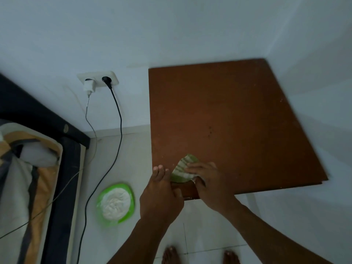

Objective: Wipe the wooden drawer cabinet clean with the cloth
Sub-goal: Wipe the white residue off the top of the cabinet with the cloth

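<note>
Green striped cloth (183, 168) sat at front-left corner of wooden drawer cabinet (228, 121) top. Right hand (207, 180) pressed flat on it, fingers straight, not clenched. Left hand (162, 193) rested on same corner, gripping nothing. Rest of top ran back-right, so right hand's job probably.

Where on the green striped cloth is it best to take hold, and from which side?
Probably the loose far corner of the cloth, from above on the far-left side. It lies flat on the cabinet top and pokes out beyond the fingers of the right hand, which presses down the rest.
</note>
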The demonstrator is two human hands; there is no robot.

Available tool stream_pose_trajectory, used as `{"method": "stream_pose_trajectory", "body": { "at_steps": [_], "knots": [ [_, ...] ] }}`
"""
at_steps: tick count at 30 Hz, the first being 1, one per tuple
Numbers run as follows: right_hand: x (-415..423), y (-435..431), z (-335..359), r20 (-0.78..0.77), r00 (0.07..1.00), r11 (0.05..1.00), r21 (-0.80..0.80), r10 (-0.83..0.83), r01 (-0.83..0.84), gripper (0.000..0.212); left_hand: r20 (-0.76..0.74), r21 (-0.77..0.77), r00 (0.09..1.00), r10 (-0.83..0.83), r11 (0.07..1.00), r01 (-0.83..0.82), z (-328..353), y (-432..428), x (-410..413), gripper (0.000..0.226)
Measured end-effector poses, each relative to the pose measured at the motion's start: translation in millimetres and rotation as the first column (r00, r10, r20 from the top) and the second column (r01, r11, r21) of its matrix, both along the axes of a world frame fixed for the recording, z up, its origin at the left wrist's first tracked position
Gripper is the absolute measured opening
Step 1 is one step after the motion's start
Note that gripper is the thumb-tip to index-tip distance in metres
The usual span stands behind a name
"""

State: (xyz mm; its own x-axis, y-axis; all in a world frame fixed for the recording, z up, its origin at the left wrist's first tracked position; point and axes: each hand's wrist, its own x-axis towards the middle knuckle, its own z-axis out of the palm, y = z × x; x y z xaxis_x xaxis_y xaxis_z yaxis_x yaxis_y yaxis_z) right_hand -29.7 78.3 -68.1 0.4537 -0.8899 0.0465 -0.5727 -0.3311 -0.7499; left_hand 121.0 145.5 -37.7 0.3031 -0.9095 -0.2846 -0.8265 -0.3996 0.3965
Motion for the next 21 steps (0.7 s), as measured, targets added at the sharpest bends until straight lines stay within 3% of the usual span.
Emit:
{"method": "stream_pose_trajectory", "body": {
  "at_steps": [4,7,14,21],
  "knots": [
    [-17,-33,33,0.080,0.972,0.969,0.128,-0.221,0.210,0.040,-0.020,-0.035,0.999,-0.036,0.999,0.035,-5,6,5,0.065],
    [-34,-84,39,0.056,0.961,0.956,0.135,-0.270,0.260,0.038,-0.041,-0.073,0.998,-0.039,0.997,0.035,-12,10,6,0.067],
    [-13,-115,0,-0.221,0.975,1.000,-0.009,0.001,-0.003,0.041,-0.108,-0.162,0.990,-0.094,0.984,0.076,-20,36,20,0.069],
    [-1,-30,-1,-0.121,0.969,0.976,0.001,0.215,-0.217,0.045,-0.145,-0.158,0.985,-0.093,0.985,0.070,-20,38,30,0.069]
  ]
}}
